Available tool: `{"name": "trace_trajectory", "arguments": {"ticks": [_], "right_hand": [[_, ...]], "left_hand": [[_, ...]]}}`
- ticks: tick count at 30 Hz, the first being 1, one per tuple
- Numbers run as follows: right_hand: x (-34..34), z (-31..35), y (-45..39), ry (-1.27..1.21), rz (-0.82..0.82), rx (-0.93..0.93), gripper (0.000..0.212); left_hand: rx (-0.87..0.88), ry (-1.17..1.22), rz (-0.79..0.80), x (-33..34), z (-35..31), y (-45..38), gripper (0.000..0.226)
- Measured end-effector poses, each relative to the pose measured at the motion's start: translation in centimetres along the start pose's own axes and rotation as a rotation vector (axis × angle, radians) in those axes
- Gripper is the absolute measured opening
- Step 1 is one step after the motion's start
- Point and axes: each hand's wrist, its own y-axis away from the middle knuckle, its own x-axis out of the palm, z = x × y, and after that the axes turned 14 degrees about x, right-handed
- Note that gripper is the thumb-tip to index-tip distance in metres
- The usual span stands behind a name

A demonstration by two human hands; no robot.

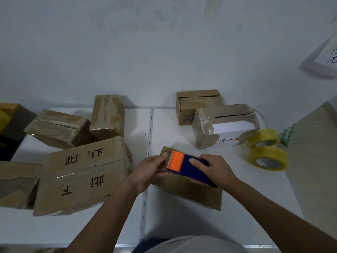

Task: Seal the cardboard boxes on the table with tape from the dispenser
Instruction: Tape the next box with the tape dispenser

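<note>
The dispenser [187, 168], blue with an orange front, is held over a flat box [189, 194] that lies on the white worktop [182, 221] directly in front of the person. The right hand [217, 168] grips the blue body from above, fingers curled over it. The left hand [150, 170] is at the orange toothed end, thumb and fingertips pinching there; whether they hold the tape end or the dispenser edge cannot be told. The two hands are close together, one at each end of the dispenser. To the left lies a large box [82, 176] with black printed characters, its top seam taped. Behind it sit a tilted box [58, 128] and an upright box [107, 117], both wrapped in glossy tape and touching each other. Another box [16, 183] is cut by the left edge of the view. At the far right of the worktop a brown box [197, 106] stands against the wall, and a white box [226, 125] with brown taped edges stands just in front of it. Two yellow tape rolls [266, 148] lie beside the white box, one leaning on the other.
</note>
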Motion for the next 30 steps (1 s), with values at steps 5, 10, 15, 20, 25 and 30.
{"name": "trace_trajectory", "arguments": {"ticks": [5, 10, 15, 20, 25, 30], "right_hand": [[-0.1, 0.0, 0.0, -0.003, 0.016, 0.001, 0.061], [-0.2, 0.0, -0.2, 0.001, 0.028, -0.003, 0.061], [-0.3, 0.2, -0.5, 0.056, 0.035, -0.021, 0.050], [-0.7, 0.9, -0.4, 0.143, 0.035, -0.070, 0.053], [-1.9, 1.2, -0.4, 0.209, 0.022, -0.091, 0.048], [-3.9, -0.7, 0.0, 0.321, 0.007, -0.023, 0.049]], "left_hand": [[-0.042, -0.004, -0.049, 0.2, -0.4, -0.3, 0.047], [-0.064, -0.062, -0.001, -0.5, -0.8, -0.7, 0.046], [0.005, -0.156, -0.060, -0.5, -0.3, -0.9, 0.020], [0.123, -0.373, -0.190, 0.7, 0.3, -1.1, 0.021], [0.145, -0.343, -0.244, 1.3, 0.4, -1.0, 0.021], [0.186, -0.352, -0.372, -3.5, -0.6, -0.8, 0.018]]}}
